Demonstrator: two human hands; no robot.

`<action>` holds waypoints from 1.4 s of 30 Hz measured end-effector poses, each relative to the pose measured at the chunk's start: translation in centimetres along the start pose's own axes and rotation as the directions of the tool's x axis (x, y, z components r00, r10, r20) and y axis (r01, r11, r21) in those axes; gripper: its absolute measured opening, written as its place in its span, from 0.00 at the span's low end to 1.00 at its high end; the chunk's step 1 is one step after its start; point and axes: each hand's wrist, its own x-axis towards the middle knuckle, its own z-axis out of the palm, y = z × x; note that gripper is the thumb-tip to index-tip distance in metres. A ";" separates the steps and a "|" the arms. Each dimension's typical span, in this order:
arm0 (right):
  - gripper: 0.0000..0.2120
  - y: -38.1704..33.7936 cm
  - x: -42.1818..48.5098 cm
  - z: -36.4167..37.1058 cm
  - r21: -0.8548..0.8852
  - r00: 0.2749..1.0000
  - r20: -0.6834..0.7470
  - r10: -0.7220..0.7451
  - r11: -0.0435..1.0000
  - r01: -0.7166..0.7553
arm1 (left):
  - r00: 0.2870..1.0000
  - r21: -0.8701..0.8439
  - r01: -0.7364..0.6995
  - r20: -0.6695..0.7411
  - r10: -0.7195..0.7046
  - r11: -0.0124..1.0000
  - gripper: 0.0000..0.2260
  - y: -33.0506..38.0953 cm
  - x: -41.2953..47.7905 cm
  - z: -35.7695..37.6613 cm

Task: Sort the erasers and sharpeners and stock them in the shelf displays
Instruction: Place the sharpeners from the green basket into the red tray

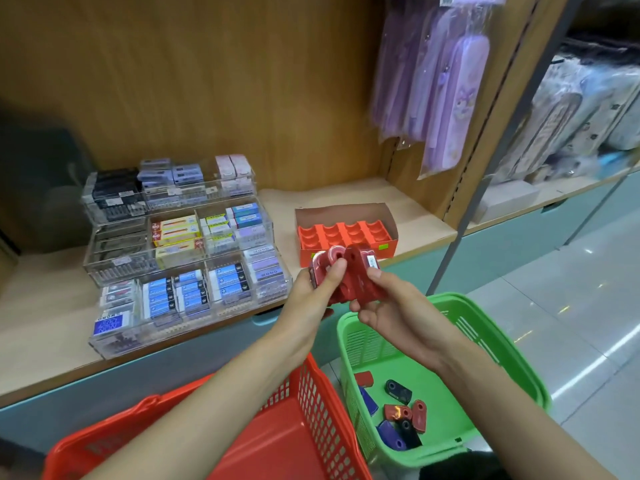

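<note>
Sharpeners (346,275): light, hard, slick plastic, so both hands, left (317,292) and right (388,299), pinch the bunch by its flat sides.

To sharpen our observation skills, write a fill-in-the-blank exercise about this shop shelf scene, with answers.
The left hand and right hand together hold ____ sharpeners. Loose sharpeners lie in the ____ basket. The erasers sit in a clear display ____ of the orange carton.
Answers: red; green; left.
</note>
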 end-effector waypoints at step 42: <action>0.14 0.4 22.9 -2.4 -0.960 0.865 0.253 -0.433 -0.006 0.278 | 0.932 -0.067 -0.033 -0.361 0.006 0.997 0.15 0.5 12.2 -7.0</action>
